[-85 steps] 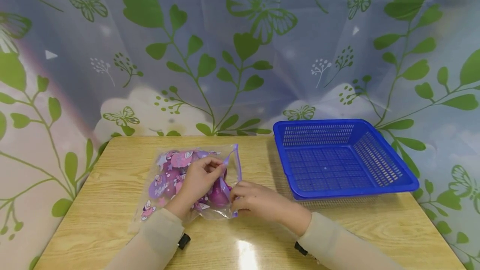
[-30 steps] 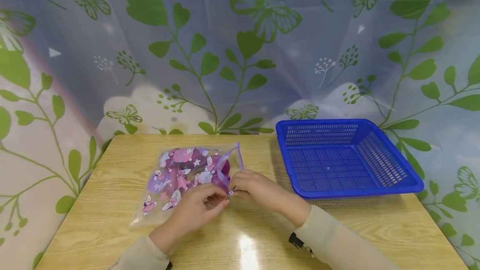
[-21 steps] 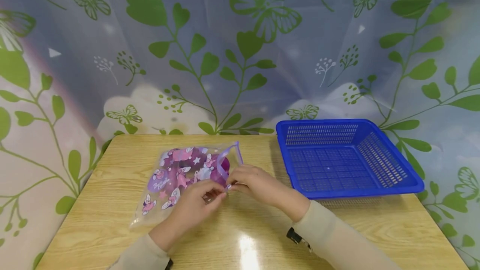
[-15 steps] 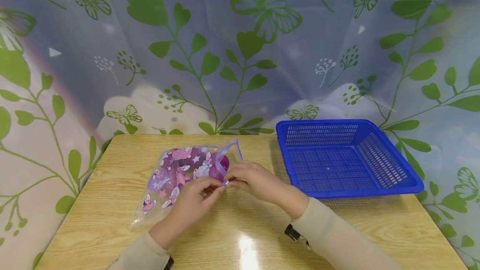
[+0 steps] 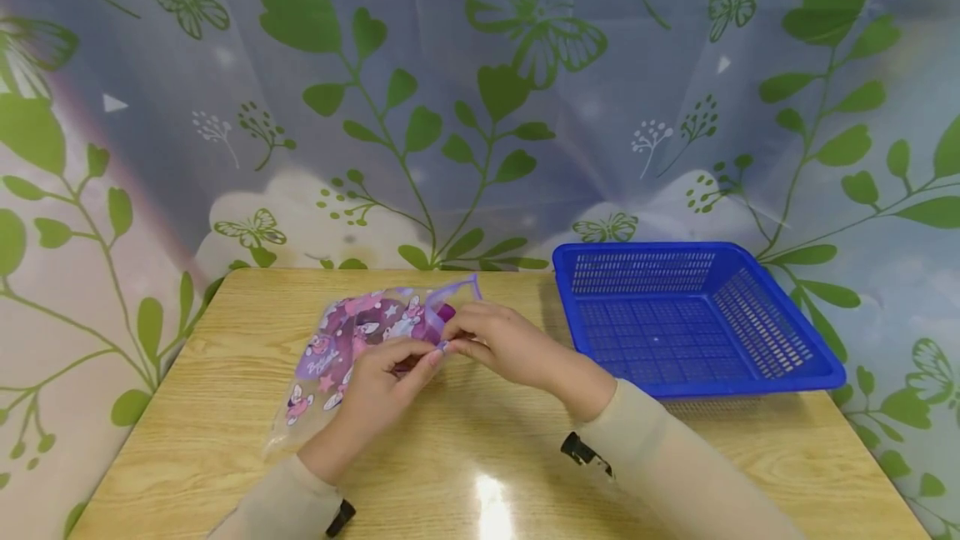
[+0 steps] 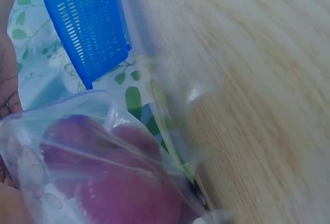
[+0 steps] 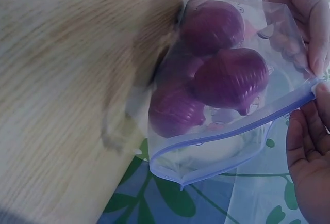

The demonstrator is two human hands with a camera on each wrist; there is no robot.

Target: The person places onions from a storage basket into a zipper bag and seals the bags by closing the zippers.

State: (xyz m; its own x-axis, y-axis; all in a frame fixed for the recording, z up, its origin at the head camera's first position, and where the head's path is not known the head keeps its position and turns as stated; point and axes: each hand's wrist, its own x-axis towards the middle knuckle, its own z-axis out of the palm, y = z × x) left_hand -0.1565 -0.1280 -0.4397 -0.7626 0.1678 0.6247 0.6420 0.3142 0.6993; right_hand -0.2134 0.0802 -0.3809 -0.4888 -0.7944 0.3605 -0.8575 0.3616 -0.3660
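A clear zip bag (image 5: 330, 369) printed with pink and purple cartoon figures lies tilted on the table. Several red onions (image 7: 232, 77) show through its plastic. Its purple zip strip (image 7: 247, 126) runs round the mouth, and the two edges stand apart away from the hands. At the near corner of the strip, my left hand (image 5: 382, 382) pinches between thumb and index finger. Right against it, my right hand (image 5: 517, 348) pinches the same corner, fingertips meeting. In the left wrist view the bag bulges with the onions (image 6: 129, 193).
A blue perforated plastic basket (image 5: 577, 340) stands at the right of the wooden table (image 5: 450, 473), with nothing in it. Behind the table hangs a cloth (image 5: 450, 107) printed with green leaves and butterflies.
Earlier the hands were apart, the left over the bag and the right at its zip edge. Both came together at the near corner, then moved up and slightly left, lifting that edge.
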